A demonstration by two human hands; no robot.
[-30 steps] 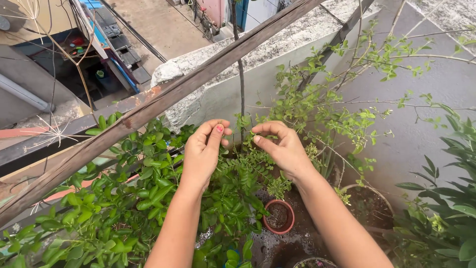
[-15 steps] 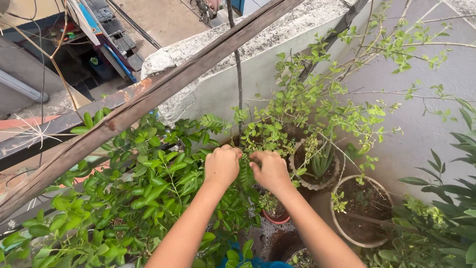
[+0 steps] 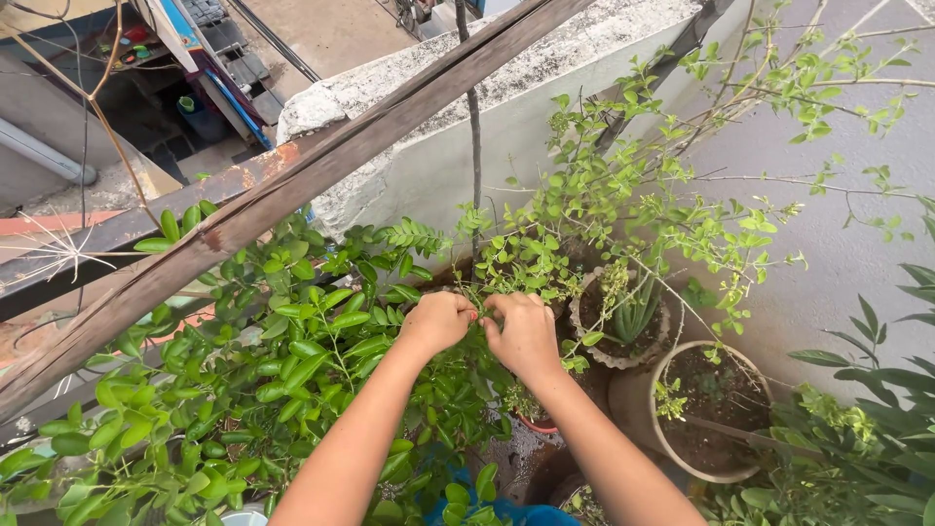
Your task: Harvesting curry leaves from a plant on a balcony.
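1. Where the two arms meet above the greenery, the left hand (image 3: 438, 321) and right hand (image 3: 524, 334) are both curled into loose fists, knuckles up, almost touching.
2. Their fingertips are tucked under and buried in the small-leaved plant (image 3: 531, 255); each seems to pinch a sprig, but what exactly is grasped cannot be made out.
3. That plant rises just behind the hands, its pot hidden by leaves and the right hand.
4. A small red-rimmed pot (image 3: 534, 421) shows only a sliver below the right wrist.
5. A rough grey pot (image 3: 596, 346) with a spiky succulent sits just right of the hands; a larger cream pot (image 3: 682, 446) lies further right, its soil partly screened by twigs.
6. A weathered wooden beam (image 3: 292, 195) crosses diagonally, cut off at both edges.
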